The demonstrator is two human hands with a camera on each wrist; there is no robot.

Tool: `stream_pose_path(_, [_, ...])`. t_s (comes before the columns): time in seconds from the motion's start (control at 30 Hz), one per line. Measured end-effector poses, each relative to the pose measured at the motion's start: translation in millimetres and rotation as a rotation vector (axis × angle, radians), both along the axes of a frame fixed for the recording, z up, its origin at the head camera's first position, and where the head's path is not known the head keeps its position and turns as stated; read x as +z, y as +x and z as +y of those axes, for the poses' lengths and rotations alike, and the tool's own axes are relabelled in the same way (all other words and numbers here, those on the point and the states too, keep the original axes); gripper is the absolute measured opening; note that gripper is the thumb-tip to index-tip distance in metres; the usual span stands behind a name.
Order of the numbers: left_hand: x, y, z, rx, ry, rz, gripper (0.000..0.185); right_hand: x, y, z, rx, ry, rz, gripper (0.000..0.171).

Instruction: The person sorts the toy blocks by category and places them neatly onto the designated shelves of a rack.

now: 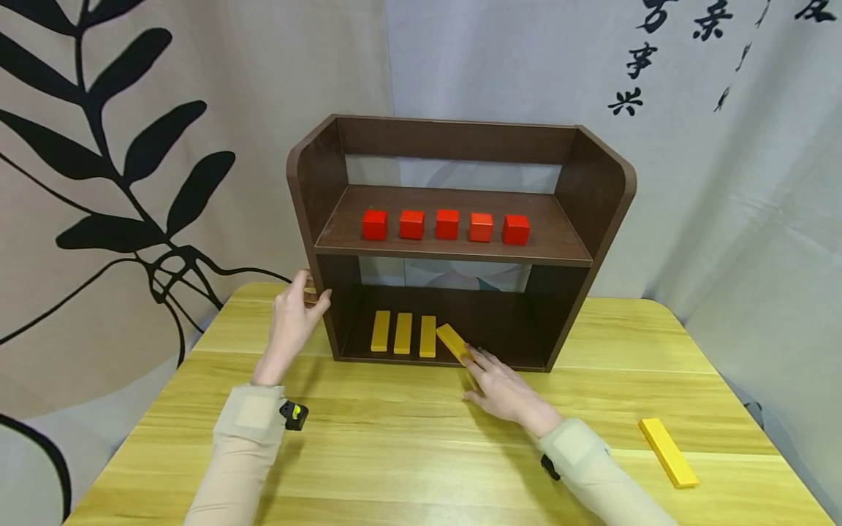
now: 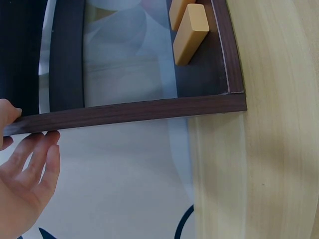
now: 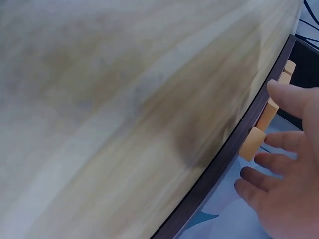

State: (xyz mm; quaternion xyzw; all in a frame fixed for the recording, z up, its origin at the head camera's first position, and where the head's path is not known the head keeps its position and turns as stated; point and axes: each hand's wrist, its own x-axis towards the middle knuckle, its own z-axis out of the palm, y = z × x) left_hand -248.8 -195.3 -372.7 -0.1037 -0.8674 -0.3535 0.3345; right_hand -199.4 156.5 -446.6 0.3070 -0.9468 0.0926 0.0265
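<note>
A dark brown two-tier shelf (image 1: 454, 254) stands on the table. My left hand (image 1: 294, 321) holds its left side panel (image 2: 124, 110), thumb on one side and fingertips on the other. At the lower tier, my right hand (image 1: 503, 383) reaches to a tilted yellow block (image 1: 452, 342), with fingertips at its lower right end. In the right wrist view, the thumb of the right hand (image 3: 289, 174) stands apart from the nearest yellow block (image 3: 252, 144). Left of the tilted block, three yellow blocks (image 1: 403, 333) stand in a row.
Several red cubes (image 1: 447, 224) sit in a row on the upper tier. Another yellow block (image 1: 668, 453) lies on the wooden table (image 1: 395, 453) at the right. Behind the shelf hangs a pale curtain (image 1: 500, 66) with dark printed leaves and characters.
</note>
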Motion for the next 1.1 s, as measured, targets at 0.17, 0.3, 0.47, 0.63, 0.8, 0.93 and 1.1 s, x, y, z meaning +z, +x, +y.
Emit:
stream_pose_path(0.17, [0.0, -0.3, 0.0, -0.008, 0.007, 0.011, 0.025, 0.3, 2.7, -5.8, -0.031, 0.032, -0.009, 0.065])
stream_pose_path(0.3, [0.7, 0.2, -0.3, -0.009, 0.007, 0.008, 0.025, 0.9, 5.9, -16.7, -0.104, 0.049, -0.066, 0.066])
stream_pose_path(0.47, [1.1, 0.4, -0.5, -0.010, 0.004, 0.000, 0.025, 2.9, 8.6, -28.3, -0.149, 0.063, -0.108, 0.069])
stream_pose_path(0.63, [0.7, 0.2, -0.5, -0.003, -0.008, 0.006, 0.025, 5.3, 9.4, -29.9, -0.126, 0.083, -0.101, 0.073])
stream_pose_path(0.8, [0.9, 0.2, 0.0, 0.002, -0.004, 0.005, 0.025, 4.8, 9.0, -28.2, -0.117, 0.109, -0.091, 0.074])
stream_pose_path(0.93, [0.8, 0.0, 0.2, 0.003, -0.004, 0.005, 0.025, 4.0, 8.6, -28.3, -0.114, 0.113, -0.091, 0.073])
stream_pose_path(1.1, [0.4, 0.0, 0.3, 0.001, -0.001, -0.003, 0.025, 4.7, 7.0, -31.1, -0.119, 0.105, -0.081, 0.072])
